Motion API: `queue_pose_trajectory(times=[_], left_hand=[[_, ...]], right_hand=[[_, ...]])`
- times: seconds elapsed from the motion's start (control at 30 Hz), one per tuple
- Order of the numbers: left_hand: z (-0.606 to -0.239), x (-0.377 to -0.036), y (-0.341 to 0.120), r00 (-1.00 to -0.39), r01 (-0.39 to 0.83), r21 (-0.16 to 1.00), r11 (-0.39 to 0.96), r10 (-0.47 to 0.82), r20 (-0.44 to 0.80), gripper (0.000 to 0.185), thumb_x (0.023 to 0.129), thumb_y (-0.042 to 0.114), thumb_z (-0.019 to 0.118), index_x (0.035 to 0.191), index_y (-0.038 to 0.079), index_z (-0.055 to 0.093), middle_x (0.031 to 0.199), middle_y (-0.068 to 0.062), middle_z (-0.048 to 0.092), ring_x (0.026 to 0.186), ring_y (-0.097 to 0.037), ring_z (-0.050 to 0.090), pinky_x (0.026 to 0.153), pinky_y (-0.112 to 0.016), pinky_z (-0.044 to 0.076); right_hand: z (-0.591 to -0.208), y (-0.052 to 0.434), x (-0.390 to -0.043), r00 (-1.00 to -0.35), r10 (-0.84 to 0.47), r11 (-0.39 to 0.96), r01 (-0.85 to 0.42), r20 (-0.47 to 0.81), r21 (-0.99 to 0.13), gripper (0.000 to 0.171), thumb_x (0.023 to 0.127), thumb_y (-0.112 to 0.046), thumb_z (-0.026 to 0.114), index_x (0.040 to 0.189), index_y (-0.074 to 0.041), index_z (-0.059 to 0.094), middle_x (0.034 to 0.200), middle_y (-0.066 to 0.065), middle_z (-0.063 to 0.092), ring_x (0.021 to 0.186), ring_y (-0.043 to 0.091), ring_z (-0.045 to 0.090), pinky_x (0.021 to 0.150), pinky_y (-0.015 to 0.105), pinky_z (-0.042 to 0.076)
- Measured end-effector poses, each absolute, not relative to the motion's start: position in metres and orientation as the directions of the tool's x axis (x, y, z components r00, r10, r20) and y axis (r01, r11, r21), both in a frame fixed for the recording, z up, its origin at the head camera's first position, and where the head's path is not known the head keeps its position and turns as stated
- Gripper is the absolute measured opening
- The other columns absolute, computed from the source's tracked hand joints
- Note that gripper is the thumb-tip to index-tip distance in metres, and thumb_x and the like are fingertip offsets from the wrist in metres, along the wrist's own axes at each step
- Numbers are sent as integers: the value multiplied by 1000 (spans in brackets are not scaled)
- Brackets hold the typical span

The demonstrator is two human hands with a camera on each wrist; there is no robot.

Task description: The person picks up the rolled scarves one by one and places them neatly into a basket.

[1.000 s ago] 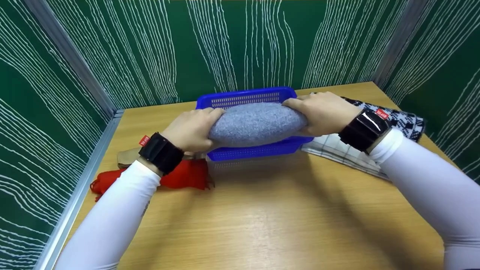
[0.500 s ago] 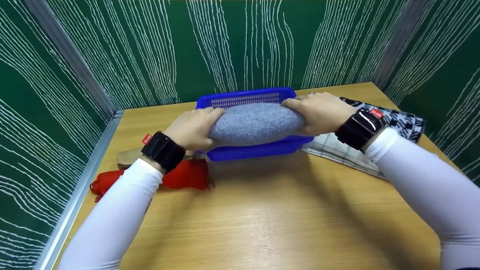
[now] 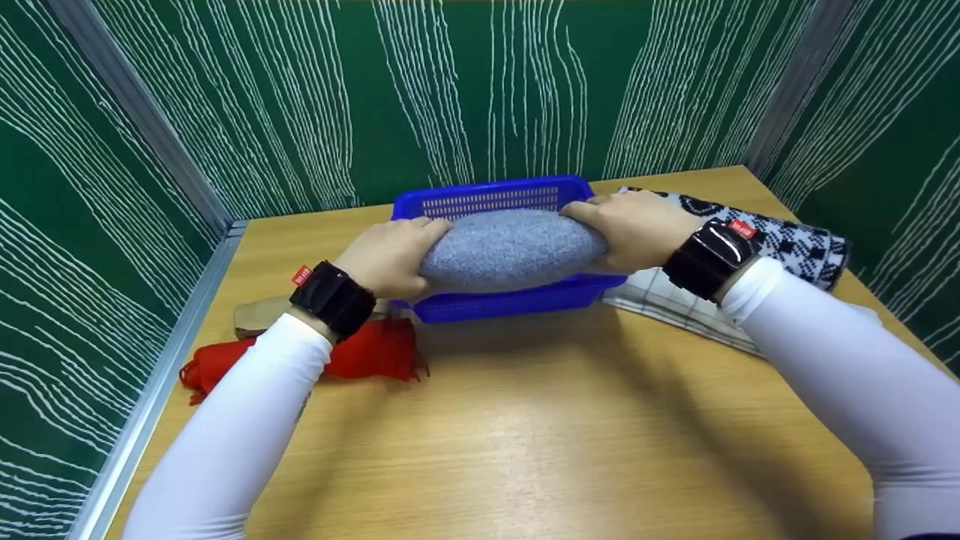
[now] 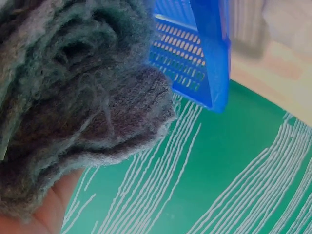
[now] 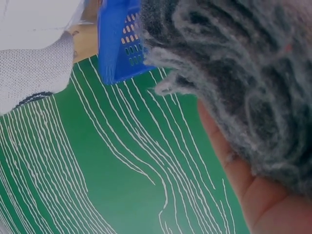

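Observation:
A rolled grey woollen cloth (image 3: 511, 249) lies across the blue plastic basket (image 3: 517, 304), partly sunk inside it. My left hand (image 3: 390, 256) grips its left end and my right hand (image 3: 634, 228) grips its right end. In the left wrist view the fuzzy grey cloth (image 4: 73, 97) fills the frame beside the blue basket's corner (image 4: 204, 58). The right wrist view shows the grey cloth (image 5: 243, 83) against my palm, with the basket's edge (image 5: 119, 44) behind.
A red cloth (image 3: 367, 352) and a tan item (image 3: 259, 315) lie left of the basket. A white checked cloth (image 3: 675, 307) and a black-and-white patterned cloth (image 3: 795, 244) lie to its right. Green patterned walls surround the wooden table (image 3: 525, 435).
Both hands have lowered the grey roll slightly further into the basket and moved a little away from me.

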State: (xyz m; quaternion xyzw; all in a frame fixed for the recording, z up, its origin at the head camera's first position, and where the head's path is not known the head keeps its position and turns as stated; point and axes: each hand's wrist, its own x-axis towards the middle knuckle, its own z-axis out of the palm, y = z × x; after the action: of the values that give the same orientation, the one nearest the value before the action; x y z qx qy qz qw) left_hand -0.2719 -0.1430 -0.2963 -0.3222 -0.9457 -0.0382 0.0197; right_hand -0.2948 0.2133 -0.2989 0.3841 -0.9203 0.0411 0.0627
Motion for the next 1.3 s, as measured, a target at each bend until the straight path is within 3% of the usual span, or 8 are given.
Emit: queue_pose_trajectory(times=[0.83, 1.3], left_hand=[[-310, -286, -141, -806, 592, 66, 803, 592, 33, 76, 85, 12, 84, 154, 11, 54, 144, -15, 67, 132, -37, 66, 115, -57, 54], [-316, -296, -141, -818, 574, 80, 815, 575, 5, 72, 86, 17, 84, 152, 13, 56, 143, -14, 68, 133, -36, 65, 116, -57, 52]], right_hand=[[-315, 212, -305, -726, -677, 727, -685, 117, -40, 73, 84, -35, 91, 144, -9, 61, 130, 21, 75, 114, 47, 74, 101, 65, 59], [-325, 210, -314, -743, -663, 741, -669, 90, -59, 74, 85, -29, 90, 147, -5, 58, 131, 25, 73, 116, 48, 73, 104, 64, 58]])
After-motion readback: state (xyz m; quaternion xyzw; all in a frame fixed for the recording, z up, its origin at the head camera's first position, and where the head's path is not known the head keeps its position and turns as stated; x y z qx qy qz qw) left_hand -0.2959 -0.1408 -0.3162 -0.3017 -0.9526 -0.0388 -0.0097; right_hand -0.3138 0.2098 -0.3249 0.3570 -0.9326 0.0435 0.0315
